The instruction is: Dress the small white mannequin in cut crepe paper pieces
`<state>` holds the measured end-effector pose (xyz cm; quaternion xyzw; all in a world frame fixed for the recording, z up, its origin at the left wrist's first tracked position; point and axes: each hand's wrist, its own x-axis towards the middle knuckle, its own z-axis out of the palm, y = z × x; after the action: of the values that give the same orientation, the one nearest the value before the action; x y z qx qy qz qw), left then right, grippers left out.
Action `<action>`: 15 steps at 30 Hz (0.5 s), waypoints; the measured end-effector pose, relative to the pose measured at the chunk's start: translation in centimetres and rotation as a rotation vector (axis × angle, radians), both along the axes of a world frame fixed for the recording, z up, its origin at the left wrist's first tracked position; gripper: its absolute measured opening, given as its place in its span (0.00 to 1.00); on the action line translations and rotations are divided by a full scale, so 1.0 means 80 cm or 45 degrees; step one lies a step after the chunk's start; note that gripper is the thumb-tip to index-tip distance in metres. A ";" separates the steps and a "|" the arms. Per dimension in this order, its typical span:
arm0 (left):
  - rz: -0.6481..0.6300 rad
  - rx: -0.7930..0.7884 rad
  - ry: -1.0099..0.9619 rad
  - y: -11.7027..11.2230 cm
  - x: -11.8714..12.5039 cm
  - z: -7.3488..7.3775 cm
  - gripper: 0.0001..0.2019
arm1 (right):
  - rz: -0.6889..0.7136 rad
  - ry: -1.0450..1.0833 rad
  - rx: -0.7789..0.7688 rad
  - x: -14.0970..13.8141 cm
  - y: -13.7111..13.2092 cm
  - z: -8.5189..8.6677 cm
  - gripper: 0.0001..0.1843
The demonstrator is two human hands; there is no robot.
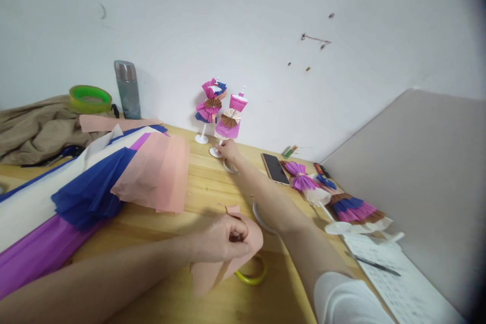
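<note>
My left hand [228, 238] is closed, its fingers curled on a piece of peach crepe paper [255, 235] above the wooden table. Under that paper a yellow ring [253, 279] partly shows. My right hand [229, 151] reaches to the back, its fingers pinched at the white stand of a small dress form [229, 129] dressed in pink paper with a pleated rosette. Just left of it stands another small dress form [210, 104] in pink, blue and brown paper. My right forearm partly covers a white round piece [260, 216].
Layered crepe paper [91, 187] in blue, white, purple and peach covers the left side. Behind it are a bottle [128, 90], a green tape roll [90, 99] and brown cloth [34, 126]. Rightward lie a phone [275, 168], paper-dressed figures [355, 207] and a pen [377, 266] on a printed sheet.
</note>
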<state>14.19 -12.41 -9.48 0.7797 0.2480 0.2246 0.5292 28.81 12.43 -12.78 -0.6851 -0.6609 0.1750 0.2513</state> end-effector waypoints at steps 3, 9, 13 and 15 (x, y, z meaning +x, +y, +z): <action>-0.006 0.013 0.014 -0.001 0.001 -0.002 0.16 | 0.040 -0.018 -0.087 -0.007 -0.011 -0.001 0.18; 0.005 0.051 0.046 -0.001 -0.001 -0.001 0.15 | 0.028 -0.080 -0.128 -0.013 0.002 0.011 0.18; -0.019 0.047 0.010 0.000 -0.002 -0.001 0.14 | -0.004 -0.105 -0.106 -0.010 0.022 0.021 0.18; -0.020 0.017 0.002 0.000 -0.001 -0.002 0.14 | -0.021 -0.110 -0.097 -0.010 0.031 0.025 0.18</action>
<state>14.08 -12.40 -9.61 0.7854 0.2408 0.2214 0.5254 28.02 14.88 -10.77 -0.7065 -0.6583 0.1684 0.1976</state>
